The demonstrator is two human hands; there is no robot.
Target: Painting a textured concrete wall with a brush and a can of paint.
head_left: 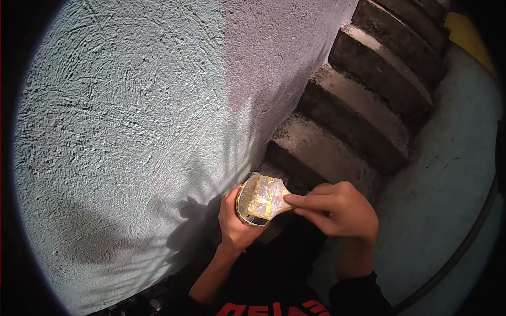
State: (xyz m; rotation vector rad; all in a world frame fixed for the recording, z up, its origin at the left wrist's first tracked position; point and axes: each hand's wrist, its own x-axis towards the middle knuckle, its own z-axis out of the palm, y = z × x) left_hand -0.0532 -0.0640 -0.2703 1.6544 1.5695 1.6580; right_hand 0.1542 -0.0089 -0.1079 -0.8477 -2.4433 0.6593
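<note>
My right hand [342, 211] grips the handle of a wide, flat paintbrush [269, 197], whose body is spattered with yellow and pale paint. Its bristles point left, across the mouth of a small round paint container [259, 223]. My left hand [233, 221] is wrapped around that container from the left and below. The brush hides most of what is inside. To the left rises a rough, textured wall [130, 118], pale green over most of its face and greyish-lilac further right.
Concrete steps [324, 150] climb along the wall's base towards the upper right. Beyond them is a smooth blue-green wall [442, 158] with a yellow patch [468, 41] at its top. A dark curved rail or hose [460, 252] runs down the right side.
</note>
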